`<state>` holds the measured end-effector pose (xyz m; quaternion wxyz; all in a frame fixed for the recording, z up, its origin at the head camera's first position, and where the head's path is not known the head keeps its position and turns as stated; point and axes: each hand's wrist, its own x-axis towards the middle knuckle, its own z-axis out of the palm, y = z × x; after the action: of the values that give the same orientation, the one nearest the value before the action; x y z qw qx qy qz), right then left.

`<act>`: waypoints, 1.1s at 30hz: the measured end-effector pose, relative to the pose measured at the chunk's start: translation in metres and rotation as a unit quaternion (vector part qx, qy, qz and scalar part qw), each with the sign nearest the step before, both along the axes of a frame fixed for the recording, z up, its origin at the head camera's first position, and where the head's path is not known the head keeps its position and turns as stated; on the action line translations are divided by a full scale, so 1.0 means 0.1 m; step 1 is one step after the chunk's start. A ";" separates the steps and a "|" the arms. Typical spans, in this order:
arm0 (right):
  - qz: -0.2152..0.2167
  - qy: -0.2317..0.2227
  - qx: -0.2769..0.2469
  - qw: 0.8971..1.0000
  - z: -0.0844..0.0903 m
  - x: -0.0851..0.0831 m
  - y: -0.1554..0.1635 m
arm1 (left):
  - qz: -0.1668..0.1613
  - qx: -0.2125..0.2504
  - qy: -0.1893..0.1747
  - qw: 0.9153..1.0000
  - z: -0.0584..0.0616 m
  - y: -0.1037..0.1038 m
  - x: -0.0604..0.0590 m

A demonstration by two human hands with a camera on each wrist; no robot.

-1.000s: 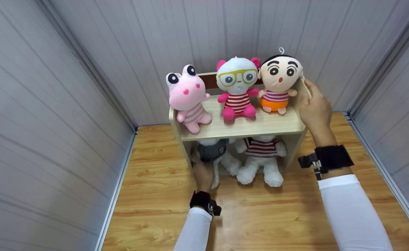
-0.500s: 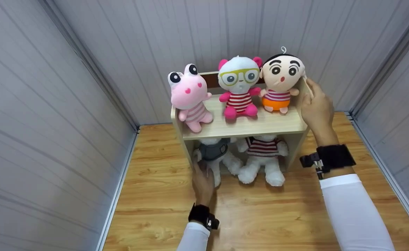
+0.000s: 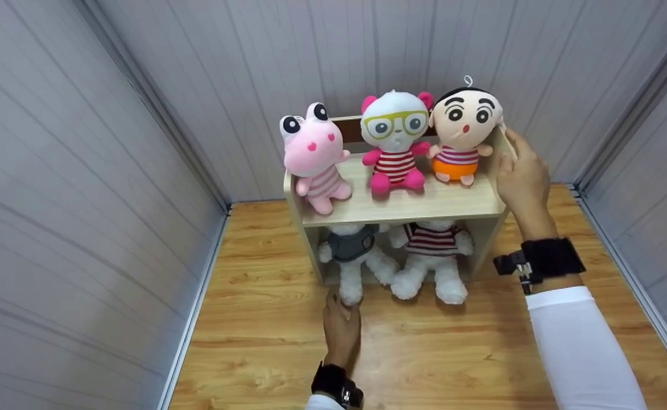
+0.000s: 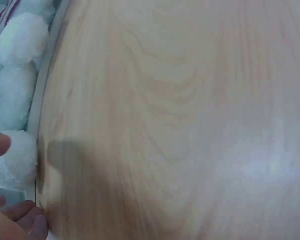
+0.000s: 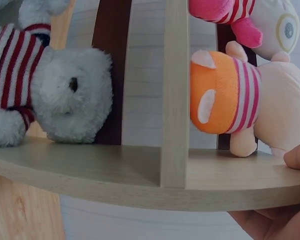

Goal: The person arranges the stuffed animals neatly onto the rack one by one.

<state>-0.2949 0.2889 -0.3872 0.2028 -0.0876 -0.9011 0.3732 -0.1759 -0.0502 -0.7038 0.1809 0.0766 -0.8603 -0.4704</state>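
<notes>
My right hand [image 3: 524,176] grips the upper right side panel of a small wooden shelf [image 3: 402,208]; in the right wrist view the thumb [image 5: 299,156] is inside and the fingers outside. Low at the shelf's front left corner, my left hand [image 3: 342,327] has its fingertips beside the foot of a white teddy bear in a grey shirt [image 3: 351,245]. The left wrist view shows its fingers [image 4: 26,215] at the base edge, thumb apart. A second white teddy bear in a striped shirt [image 3: 431,242] sits alongside. Both bears' heads are mostly hidden by the upper board in the head view.
On the upper board sit a pink frog plush [image 3: 313,148], a panda plush with yellow glasses [image 3: 396,131] and a boy doll in orange shorts [image 3: 463,131]. Grey panel walls [image 3: 140,171] enclose the wooden floor [image 3: 254,319] on the left, back and right.
My left hand has drawn back from the grey-shirted bear's side, down toward its foot and the floor. The right hand keeps its grip on the side panel.
</notes>
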 end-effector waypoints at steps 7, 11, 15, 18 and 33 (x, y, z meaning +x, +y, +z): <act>0.004 0.032 -0.017 0.999 -0.05 0.01 0.02 | -0.011 0.025 -0.020 0.999 -0.03 0.03 0.02; 0.006 0.058 -0.029 0.998 -0.11 0.03 0.03 | -0.017 0.037 -0.029 0.999 -0.04 0.04 0.04; -0.002 0.081 -0.041 0.996 -0.20 0.06 0.02 | -0.019 0.056 -0.039 0.998 -0.04 0.06 0.04; -0.025 0.102 -0.055 0.993 -0.33 0.10 0.01 | -0.020 0.061 -0.044 0.997 -0.04 0.05 0.04; 0.001 0.062 -0.082 0.995 -1.30 0.53 -0.04 | -0.006 0.019 -0.021 1.000 -0.09 0.01 0.07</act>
<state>-0.2417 0.2845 -0.5172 0.2503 -0.0801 -0.8530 0.4509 -0.1690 -0.0496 -0.7126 0.1589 0.0846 -0.8553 -0.4858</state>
